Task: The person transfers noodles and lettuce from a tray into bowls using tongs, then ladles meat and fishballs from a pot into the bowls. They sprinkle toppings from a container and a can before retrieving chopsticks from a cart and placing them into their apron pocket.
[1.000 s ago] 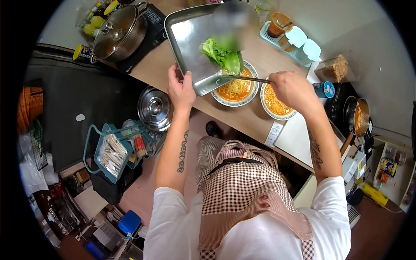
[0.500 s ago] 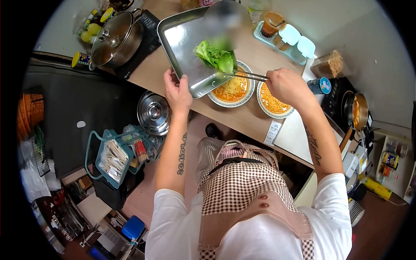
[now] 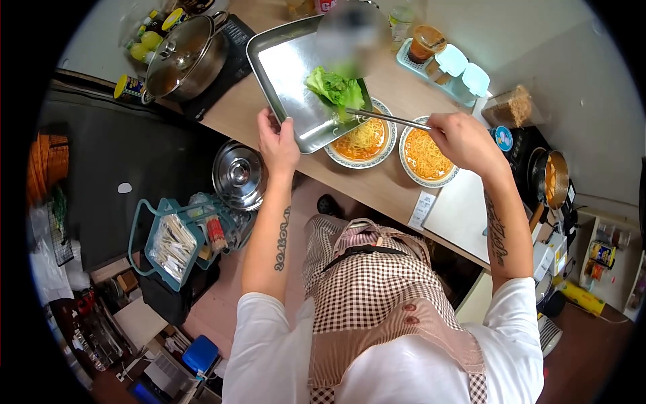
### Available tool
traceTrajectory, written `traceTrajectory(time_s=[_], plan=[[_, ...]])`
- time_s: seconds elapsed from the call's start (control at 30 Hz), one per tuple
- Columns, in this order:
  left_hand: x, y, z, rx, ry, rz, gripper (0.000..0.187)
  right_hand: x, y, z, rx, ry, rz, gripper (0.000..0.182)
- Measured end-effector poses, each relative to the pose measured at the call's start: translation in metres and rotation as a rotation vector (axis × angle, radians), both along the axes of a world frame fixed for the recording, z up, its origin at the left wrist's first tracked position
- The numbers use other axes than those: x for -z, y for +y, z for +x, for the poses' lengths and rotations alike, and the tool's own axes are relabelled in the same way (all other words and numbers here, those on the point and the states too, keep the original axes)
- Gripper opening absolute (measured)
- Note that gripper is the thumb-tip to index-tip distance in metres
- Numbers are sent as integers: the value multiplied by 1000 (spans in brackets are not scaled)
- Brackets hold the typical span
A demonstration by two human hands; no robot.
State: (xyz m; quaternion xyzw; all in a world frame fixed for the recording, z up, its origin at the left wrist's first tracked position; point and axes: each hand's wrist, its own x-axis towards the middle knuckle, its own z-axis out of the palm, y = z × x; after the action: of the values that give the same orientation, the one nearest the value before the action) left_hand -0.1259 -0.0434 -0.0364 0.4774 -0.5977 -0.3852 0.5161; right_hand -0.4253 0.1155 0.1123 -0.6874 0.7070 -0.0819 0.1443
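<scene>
My left hand (image 3: 277, 143) grips the near left edge of a metal tray (image 3: 286, 74), tilted over the counter. Green lettuce leaves (image 3: 334, 87) lie at the tray's right side. My right hand (image 3: 468, 140) is closed round a pair of chopsticks (image 3: 397, 120), whose tips reach the lower part of the lettuce. Partly under the tray stands a patterned bowl (image 3: 363, 163) with noodles in orange broth. A second noodle bowl (image 3: 431, 182) sits to its right, just left of my right hand. A blurred patch hides the tray's far right corner.
A lidded pot (image 3: 182, 64) stands on a burner at the back left. Light-blue containers (image 3: 451, 60) sit in a basket at the back. To the right, a small pan (image 3: 556, 178) rests by a black cooktop. A paper slip (image 3: 422, 209) lies on the counter edge.
My right hand has shifted a little right and down, drawing the chopsticks with it. Their tips now overlap the lettuce's lower edge. The tray has barely moved.
</scene>
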Motion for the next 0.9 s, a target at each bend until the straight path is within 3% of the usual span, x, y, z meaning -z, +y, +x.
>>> traceTrajectory(time_s=[0.17,0.4,0.63,0.9], plan=[[9,3,-10,56,88,81,34,10,-21,16,-76,-35,-163,15],[14,7,-6,45,106,119,33,-54,4,12,26,246,140,20],[12,5,-4,30,39,70,38,-20,-6,3,-7,287,225,20],[3,11,2,24,-110,38,39,-26,8,2,44,268,250,21]])
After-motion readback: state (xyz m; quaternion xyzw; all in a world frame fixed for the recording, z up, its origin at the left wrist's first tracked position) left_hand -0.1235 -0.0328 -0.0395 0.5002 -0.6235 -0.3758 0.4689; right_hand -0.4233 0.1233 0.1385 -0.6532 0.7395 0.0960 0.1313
